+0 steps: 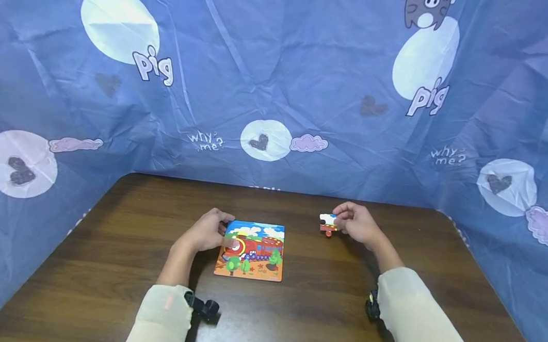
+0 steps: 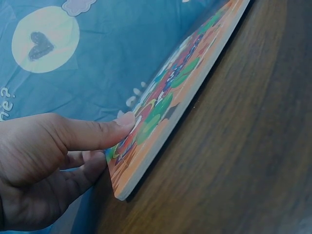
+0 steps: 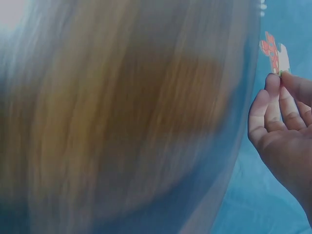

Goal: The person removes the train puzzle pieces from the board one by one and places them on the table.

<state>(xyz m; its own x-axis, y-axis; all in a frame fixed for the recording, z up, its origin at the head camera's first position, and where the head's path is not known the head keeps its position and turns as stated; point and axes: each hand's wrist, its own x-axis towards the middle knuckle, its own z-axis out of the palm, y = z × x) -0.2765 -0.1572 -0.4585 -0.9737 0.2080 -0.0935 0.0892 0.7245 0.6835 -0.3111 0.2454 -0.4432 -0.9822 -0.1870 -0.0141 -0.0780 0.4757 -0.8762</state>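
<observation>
A square train puzzle [image 1: 251, 257], printed with a red engine, green trees and clouds, lies on the table in front of the person. At its left edge is the left hand [image 1: 205, 232], thumb on the printed face and fingers along the side. The left wrist view shows the thumb [image 2: 109, 132] and fingers pinching the puzzle's [image 2: 156, 141] edge near one corner. Off to the right, the right hand [image 1: 358, 226] holds a small puzzle piece [image 1: 328, 223], white, red and blue with a rounded tab, held up between thumb and fingertips. That piece [image 3: 274, 53] also shows at the fingertips in the right wrist view.
The brown wooden table [image 1: 303, 317] has rounded far corners. Behind and beside it hangs a blue cloth [image 1: 268, 98] with pigs, hearts and lettering. Each wrist carries a small black camera [image 1: 204, 308] near the cuff.
</observation>
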